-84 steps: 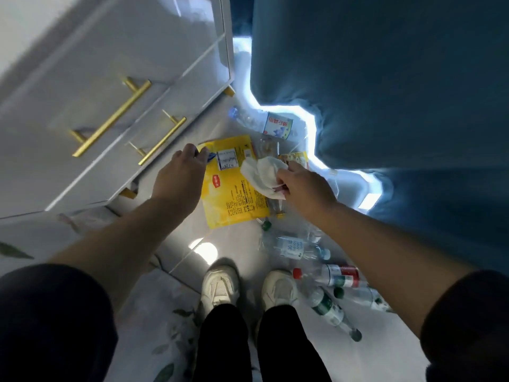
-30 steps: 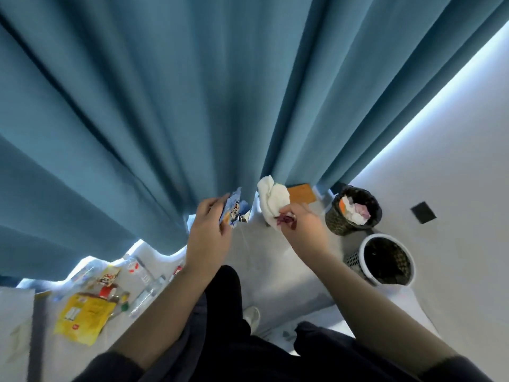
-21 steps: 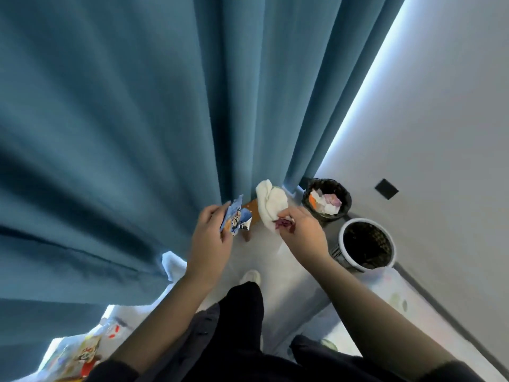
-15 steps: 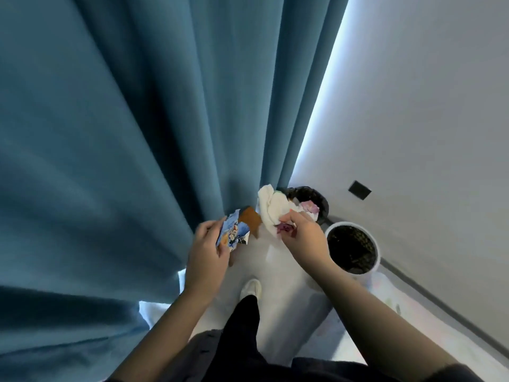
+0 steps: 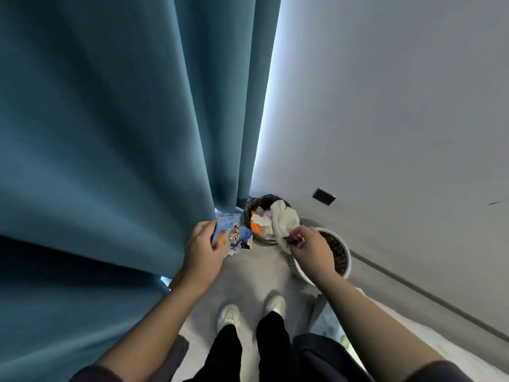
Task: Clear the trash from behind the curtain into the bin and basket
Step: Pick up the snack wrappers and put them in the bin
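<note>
My left hand [image 5: 202, 250] grips a blue snack wrapper [image 5: 232, 237] with a cartoon face, held just left of the dark woven bin [image 5: 254, 205]. My right hand [image 5: 311, 248] pinches a crumpled white tissue [image 5: 283, 220] together with a small purple scrap [image 5: 293, 239]. The tissue hangs over the bin's right side. That bin holds orange and white rubbish. A white-rimmed basket [image 5: 345, 260] stands to the right, partly hidden under my right hand.
The blue curtain [image 5: 124, 133] hangs along the left and touches the floor beside the bin. A grey wall [image 5: 399, 106] with a dark outlet [image 5: 323, 196] closes the right. My white shoes [image 5: 228, 315] stand on the grey floor below the bins.
I turned from the trash pile on the floor to the corner. The bin and basket came closer, and both hands carried the wrapper and tissue up to the dark bin.
</note>
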